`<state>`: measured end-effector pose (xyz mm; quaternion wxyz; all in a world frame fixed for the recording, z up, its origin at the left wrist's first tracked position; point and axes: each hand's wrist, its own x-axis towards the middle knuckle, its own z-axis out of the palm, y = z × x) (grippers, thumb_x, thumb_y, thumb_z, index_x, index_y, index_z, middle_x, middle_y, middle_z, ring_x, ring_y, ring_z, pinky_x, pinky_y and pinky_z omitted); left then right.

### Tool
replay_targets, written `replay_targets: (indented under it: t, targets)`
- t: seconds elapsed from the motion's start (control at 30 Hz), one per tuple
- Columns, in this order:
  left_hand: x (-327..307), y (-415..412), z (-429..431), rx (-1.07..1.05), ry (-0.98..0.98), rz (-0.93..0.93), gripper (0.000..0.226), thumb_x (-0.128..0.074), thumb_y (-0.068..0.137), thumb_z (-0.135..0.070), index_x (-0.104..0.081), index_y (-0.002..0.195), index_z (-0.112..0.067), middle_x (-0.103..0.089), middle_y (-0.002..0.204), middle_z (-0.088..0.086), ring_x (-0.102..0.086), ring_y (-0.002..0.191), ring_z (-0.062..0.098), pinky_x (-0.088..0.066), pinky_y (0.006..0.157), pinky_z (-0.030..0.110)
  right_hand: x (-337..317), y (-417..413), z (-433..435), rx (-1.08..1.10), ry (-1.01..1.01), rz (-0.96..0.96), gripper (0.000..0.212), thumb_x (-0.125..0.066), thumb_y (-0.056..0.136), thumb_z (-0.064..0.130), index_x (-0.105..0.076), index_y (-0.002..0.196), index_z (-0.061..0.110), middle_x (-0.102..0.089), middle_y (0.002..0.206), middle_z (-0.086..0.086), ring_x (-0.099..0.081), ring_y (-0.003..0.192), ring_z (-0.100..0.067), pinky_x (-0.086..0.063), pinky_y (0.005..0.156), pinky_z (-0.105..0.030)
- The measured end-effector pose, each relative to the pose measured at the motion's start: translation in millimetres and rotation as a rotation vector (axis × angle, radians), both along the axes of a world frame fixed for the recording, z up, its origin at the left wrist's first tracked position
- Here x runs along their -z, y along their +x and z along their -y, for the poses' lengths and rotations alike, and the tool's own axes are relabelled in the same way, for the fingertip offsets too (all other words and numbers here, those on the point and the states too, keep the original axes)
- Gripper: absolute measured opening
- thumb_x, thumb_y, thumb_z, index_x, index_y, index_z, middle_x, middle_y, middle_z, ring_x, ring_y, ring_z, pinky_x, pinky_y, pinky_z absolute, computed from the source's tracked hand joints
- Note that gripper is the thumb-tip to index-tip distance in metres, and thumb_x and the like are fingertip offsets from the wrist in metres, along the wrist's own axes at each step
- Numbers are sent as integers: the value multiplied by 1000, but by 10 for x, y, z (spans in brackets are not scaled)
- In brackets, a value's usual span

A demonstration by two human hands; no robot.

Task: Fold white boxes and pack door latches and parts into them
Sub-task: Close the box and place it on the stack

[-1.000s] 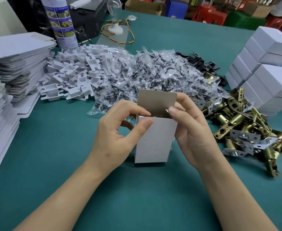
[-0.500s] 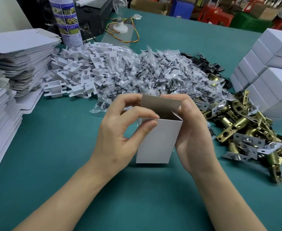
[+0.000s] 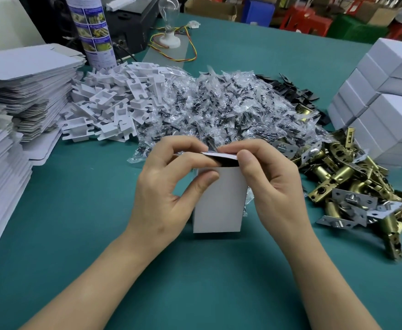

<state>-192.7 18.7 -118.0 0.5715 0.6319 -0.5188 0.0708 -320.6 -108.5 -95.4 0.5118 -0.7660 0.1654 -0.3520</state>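
Box (image 3: 219, 206): upright on the green table (image 3: 76, 210), centre of the frame, with its top flap (image 3: 219, 155) bent nearly flat.
Left hand (image 3: 169, 186): curled, pinching the flap and the box's upper left corner.
Right hand (image 3: 273, 186): gripping the upper right corner, thumb on the flap.
Latches (image 3: 352, 184): brass heap at centre right.
Screw bags (image 3: 230, 115): piled behind the box.

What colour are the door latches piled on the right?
The door latches are brassy gold, seen in the head view.
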Motion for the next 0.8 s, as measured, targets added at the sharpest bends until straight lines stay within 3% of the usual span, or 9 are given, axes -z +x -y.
replay_targets:
  t: [0.17, 0.33, 0.47, 0.63, 0.8]
  targets:
    - [-74, -60, -38, 25, -111, -122, 23, -72, 98, -16, -56, 113, -22, -68, 114, 2, -68, 111, 21, -52, 97, 33, 30, 27, 34, 1, -60, -17, 25, -48, 108, 27, -72, 111, 21, -73, 105, 7, -68, 100, -20, -54, 80, -39]
    - [-297, 69, -16, 20, 86, -15, 17, -68, 100, -30, -73, 115, -22, -73, 110, -14, -69, 107, 6, -50, 94, 20, 18, 37, 50, -30, -47, -2, 22, -51, 106, 29, -71, 112, 26, -73, 105, 8, -67, 100, -15, -51, 76, -29]
    - [-371, 71, -16, 48, 182, -90, 17, -70, 98, -35, -77, 112, -28, -75, 105, -19, -72, 102, 7, -56, 86, 20, 12, 11, 30, -48, -34, 25, 18, -55, 106, 22, -69, 115, 25, -71, 104, 17, -66, 99, -7, -46, 77, -11]
    - [-376, 28, 10, 99, 193, -321, 13, -74, 91, -30, -77, 102, -36, -77, 100, -19, -74, 96, 6, -53, 80, 12, 3, -16, 22, -62, 61, 47, 13, -60, 103, 18, -69, 111, 17, -73, 103, 8, -70, 98, -12, -50, 77, -16]
    - [-329, 14, 28, 237, 145, -567, 18, -68, 93, -21, -80, 96, -33, -79, 97, -11, -72, 94, 6, -52, 85, 17, -14, -37, 15, -91, 147, 69, 9, -62, 99, 16, -70, 103, 13, -72, 94, 4, -66, 88, -10, -50, 72, -21]
